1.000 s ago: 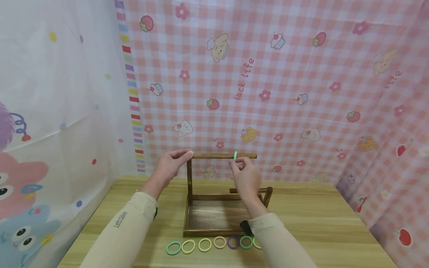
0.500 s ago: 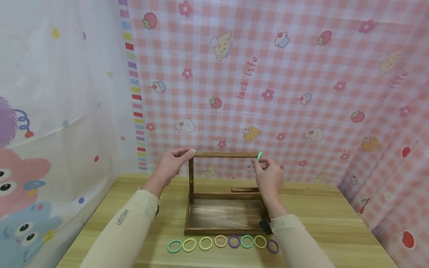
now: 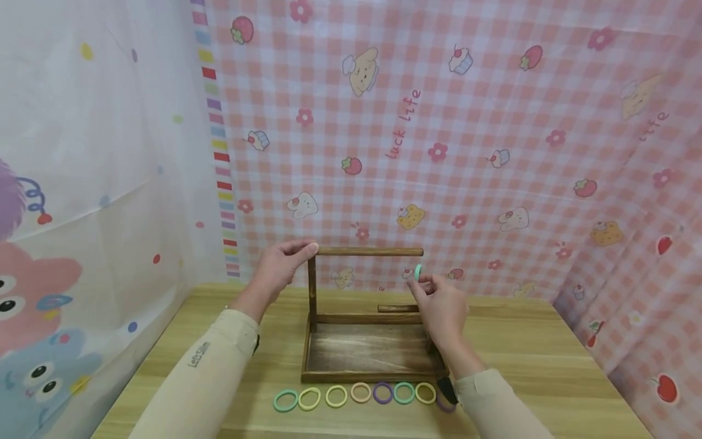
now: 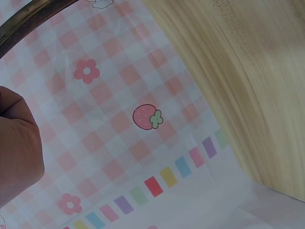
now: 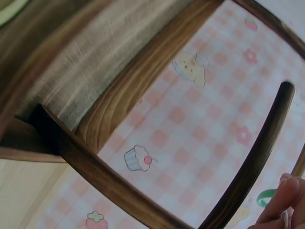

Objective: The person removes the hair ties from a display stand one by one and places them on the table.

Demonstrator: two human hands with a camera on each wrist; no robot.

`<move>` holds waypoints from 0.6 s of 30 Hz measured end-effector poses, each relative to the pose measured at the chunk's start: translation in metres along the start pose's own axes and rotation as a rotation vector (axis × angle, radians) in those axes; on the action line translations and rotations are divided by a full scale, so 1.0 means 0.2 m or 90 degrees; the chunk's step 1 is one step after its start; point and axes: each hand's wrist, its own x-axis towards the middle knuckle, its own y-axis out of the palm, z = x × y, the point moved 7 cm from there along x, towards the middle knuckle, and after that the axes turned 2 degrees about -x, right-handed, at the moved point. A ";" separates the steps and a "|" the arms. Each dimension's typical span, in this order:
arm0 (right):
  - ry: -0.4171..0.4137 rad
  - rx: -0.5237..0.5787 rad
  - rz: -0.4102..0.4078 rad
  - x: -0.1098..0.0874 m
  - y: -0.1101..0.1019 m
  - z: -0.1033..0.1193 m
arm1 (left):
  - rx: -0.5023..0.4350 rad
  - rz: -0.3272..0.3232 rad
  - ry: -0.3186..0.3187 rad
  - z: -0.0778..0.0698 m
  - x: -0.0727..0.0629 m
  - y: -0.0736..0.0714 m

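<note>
A dark wooden rack (image 3: 375,376) has a tray base, a tall upright at left with an upper rod (image 3: 373,251), and a lower rod (image 3: 396,308) at right. My left hand (image 3: 278,271) holds the upper left corner, thumb on the joint; only part of this hand (image 4: 19,148) shows in the left wrist view. Between thumb and fingers my right hand (image 3: 443,305) pinches a mint-green ring (image 3: 418,272). The ring is off the upper rod, just below its free right end. In the right wrist view the green ring (image 5: 265,197) appears partly behind the fingers.
Several coloured rings lie in a row before the rack, from a green ring (image 3: 275,403) at left to a purple ring (image 3: 446,409) partly covered by the right wrist's black device (image 3: 446,390). Behind the wooden table (image 3: 521,366) hangs a pink checked cloth (image 3: 471,116).
My right hand has drawn the green ring rightward along the upper rod, off its free end, then lowered it slightly. My left hand stays on the corner.
</note>
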 end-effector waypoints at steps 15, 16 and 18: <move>-0.192 0.064 0.074 -0.28 0.09 0.24 | -0.001 0.005 0.002 0.00 0.00 0.01; -0.205 0.073 0.079 -0.29 0.10 0.26 | -0.002 0.005 0.003 -0.01 -0.01 0.01; -0.233 0.091 0.098 -0.33 0.13 0.29 | -0.005 0.004 0.003 -0.01 -0.01 0.00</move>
